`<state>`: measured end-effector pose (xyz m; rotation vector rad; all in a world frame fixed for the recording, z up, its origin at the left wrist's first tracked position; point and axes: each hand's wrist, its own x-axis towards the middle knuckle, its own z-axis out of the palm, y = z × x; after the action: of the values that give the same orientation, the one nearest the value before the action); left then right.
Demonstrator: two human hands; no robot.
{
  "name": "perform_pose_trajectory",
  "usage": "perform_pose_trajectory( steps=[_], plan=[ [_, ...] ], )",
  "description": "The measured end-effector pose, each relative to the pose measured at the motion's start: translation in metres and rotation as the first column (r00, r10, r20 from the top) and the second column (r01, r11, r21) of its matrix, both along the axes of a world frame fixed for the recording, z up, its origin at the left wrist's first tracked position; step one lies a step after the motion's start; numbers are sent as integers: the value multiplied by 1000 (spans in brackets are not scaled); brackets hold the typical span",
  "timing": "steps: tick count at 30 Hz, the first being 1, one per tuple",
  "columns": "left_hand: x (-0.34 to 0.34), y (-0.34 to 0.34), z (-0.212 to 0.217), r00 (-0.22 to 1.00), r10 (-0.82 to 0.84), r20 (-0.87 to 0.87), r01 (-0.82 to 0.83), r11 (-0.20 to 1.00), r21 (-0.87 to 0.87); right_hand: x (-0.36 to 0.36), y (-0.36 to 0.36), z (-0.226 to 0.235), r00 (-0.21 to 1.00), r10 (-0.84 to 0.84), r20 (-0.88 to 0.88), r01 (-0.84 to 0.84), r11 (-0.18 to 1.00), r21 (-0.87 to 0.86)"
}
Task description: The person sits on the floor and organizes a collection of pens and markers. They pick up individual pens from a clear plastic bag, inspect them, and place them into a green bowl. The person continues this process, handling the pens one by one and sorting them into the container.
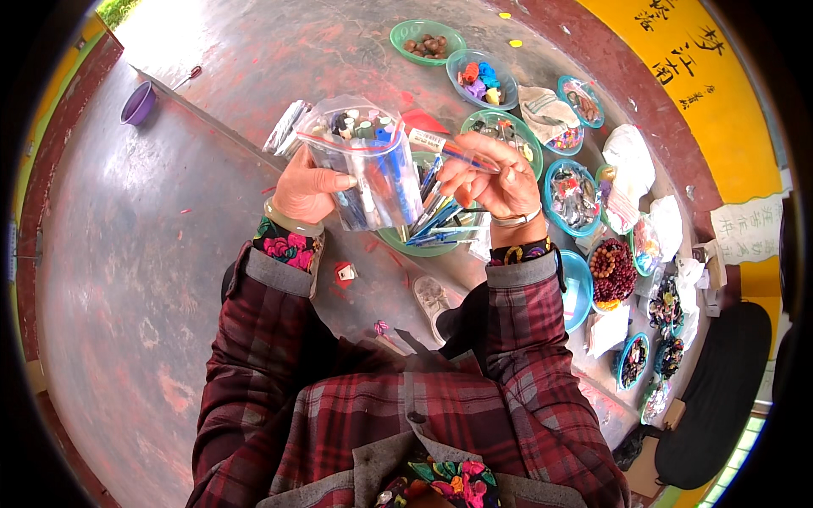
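My left hand (306,188) grips a clear zip bag (360,151) by its left side, thumb over the front. Inside the bag stand several pens, with blue and dark ones showing through the plastic. To its right, my right hand (489,179) pinches a pen (470,157) with a clear barrel and a red part, its pale end pointing toward the bag's mouth. Below both hands sits a green basin (421,245) full of loose pens (445,222), partly hidden by the bag and my right hand. Behind the bag's left edge lies a bundle of pens in clear wrapping (288,125).
Several basins stand to the right, among them a green one with brown balls (426,44), a blue one with colourful pieces (483,80) and a blue one with packets (573,196). Dark red beads (611,275) lie beyond. A purple basin (138,103) is far left; my shoe (432,303) is below.
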<state>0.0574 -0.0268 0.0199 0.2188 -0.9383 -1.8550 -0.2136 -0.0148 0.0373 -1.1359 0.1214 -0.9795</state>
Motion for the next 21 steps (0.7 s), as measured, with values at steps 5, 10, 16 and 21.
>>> perform_pose_trajectory(
  steps=[5,10,16,21],
  plan=[
    [-1,7,21,979,23,205,5,991,-136,5,0,9,998,-6,-64,11,997,76],
    [1,8,22,915,-173,364,247,954,-167,18,4,4,919,67,-387,0,985,170],
    [0,7,22,938,-120,324,158,983,-93,23,-3,2,935,-27,-353,145,939,312],
    [0,10,28,920,-104,379,134,989,-54,25,-6,4,924,-221,-312,301,924,235]
  ],
)
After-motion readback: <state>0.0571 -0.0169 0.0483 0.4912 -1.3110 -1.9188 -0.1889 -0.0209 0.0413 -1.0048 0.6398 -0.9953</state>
